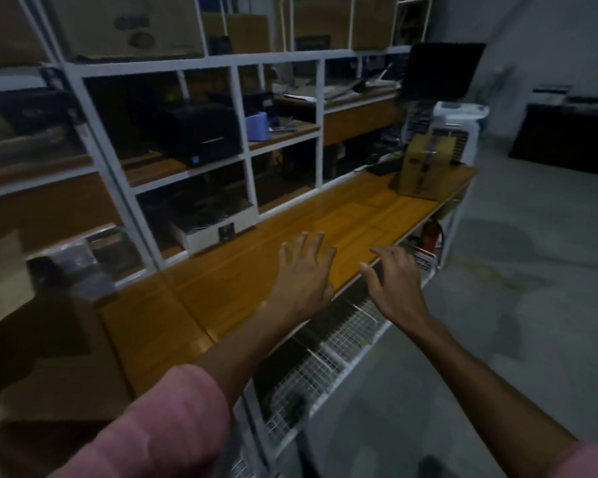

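Where shelving (204,61) stands, wooden counter (242,288), grey floor (515,270)

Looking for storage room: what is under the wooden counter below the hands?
Under the wooden counter sit white wire baskets, and a red object shows near the far end. The countertop and shadow hide what the baskets hold.

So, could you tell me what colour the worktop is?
The worktop is orange-brown wood; head view.
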The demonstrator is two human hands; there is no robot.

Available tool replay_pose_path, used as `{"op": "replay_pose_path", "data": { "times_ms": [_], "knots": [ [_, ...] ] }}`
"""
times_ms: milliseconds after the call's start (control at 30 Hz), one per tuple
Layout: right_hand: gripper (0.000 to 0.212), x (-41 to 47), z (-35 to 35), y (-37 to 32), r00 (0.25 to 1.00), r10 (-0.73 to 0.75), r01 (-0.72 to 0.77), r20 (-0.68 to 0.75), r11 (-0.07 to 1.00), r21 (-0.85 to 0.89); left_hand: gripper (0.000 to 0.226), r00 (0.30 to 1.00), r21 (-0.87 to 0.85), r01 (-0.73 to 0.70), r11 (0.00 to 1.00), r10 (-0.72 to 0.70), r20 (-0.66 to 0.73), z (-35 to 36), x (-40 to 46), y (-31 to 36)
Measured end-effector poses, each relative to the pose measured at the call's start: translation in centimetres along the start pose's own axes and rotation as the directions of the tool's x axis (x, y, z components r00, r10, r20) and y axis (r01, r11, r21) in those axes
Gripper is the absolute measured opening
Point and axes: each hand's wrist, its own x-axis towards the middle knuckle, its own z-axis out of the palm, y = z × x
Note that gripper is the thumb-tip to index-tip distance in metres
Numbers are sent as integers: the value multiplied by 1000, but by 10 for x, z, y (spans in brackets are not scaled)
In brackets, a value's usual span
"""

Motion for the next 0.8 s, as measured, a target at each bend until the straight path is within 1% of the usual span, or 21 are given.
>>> {"op": "replay_pose_path", "data": {
  "times_ms": [133,300,433,500,567,633,733,800],
  "knots": [
    [50,12,4,37,1000,30,-30,7,999,-32,72,999,-17,-32,999,33,18,23,42,9],
    [53,33,7,84,997,70,-72,-18,994,-88,69,997,-47,-80,996,81,17,58,98,21],
    [49,53,28,138,995,98,-100,-21,985,-139,69,994,-60,-105,993,106,15,103,148,29],
    [55,76,49,172,995,95,-96,-12,984,-153,70,993,-53,-115,992,115,-4,136,174,23],
    [63,110,81,203,998,66,-66,-5,985,-162,72,992,0,-109,994,109,-58,170,205,6],
    [62,150,115,227,999,33,-35,-16,986,-160,72,992,37,-82,996,85,-90,201,238,-16],
    [61,197,168,254,1000,-12,10,-11,990,-144,73,997,37,-24,999,26,-78,242,279,-41],
    [64,217,192,271,1000,-1,3,16,992,-130,73,999,25,-8,1000,9,-34,266,305,-46]
  ]
}}
